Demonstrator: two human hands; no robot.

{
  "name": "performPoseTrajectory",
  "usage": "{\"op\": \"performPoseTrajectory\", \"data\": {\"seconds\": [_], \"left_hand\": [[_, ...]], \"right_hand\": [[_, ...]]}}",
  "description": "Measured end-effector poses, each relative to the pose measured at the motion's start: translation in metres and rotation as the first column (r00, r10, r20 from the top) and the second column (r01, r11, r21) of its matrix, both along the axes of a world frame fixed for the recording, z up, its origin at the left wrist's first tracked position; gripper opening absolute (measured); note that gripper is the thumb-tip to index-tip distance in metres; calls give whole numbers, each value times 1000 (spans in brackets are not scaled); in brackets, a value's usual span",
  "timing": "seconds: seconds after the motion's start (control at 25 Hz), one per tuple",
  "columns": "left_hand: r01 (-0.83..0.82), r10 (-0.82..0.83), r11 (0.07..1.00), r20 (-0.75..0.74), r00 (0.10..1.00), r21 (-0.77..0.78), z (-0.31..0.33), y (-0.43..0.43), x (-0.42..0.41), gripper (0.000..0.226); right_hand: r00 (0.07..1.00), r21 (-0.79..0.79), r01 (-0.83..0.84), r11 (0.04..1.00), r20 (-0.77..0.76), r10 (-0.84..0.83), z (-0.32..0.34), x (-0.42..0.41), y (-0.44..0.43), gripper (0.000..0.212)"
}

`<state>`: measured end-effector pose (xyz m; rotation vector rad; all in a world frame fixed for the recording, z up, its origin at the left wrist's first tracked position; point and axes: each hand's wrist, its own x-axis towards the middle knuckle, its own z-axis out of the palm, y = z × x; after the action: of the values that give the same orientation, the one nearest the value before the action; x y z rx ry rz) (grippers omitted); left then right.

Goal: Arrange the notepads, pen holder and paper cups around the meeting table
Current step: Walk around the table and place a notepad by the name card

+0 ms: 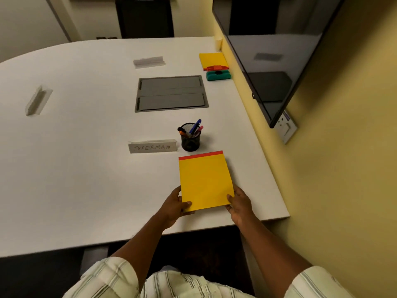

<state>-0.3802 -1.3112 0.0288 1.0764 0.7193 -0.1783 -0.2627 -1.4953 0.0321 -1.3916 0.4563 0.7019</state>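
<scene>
yellow notepad (205,179): long axis points away; left hand (175,206), right hand (239,204) pinch near corners, equally close.

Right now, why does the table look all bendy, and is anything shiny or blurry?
In the head view, the wide-angle lens bows the table edges into curves; the dark screen on the wall mirrors the room; the light is warm and dim, with a soft shadow beside the pen holder; the name card writing looks soft, the far chair blurrier; the yellow notepad stays crisp.
</scene>
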Motion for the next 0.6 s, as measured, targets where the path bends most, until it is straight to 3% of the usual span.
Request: {"op": "performPoseTrajectory", "data": {"seconds": [0.16, 0.32, 0.6], "left_hand": [[104, -103, 995, 54, 993, -12, 8, -2, 45, 64], [113, -106, 990, 90, 990, -86, 17, 1, 86, 70], [240, -241, 970, 144, 960, 25, 30, 13, 132, 67]], "right_hand": [[963, 100, 269, 958, 5, -271, 3, 23, -6, 49], [800, 250, 598, 761, -129, -586, 7, 37, 7, 50], [782, 365, 608, 705, -120, -612, 20, 35, 55, 44]]}}
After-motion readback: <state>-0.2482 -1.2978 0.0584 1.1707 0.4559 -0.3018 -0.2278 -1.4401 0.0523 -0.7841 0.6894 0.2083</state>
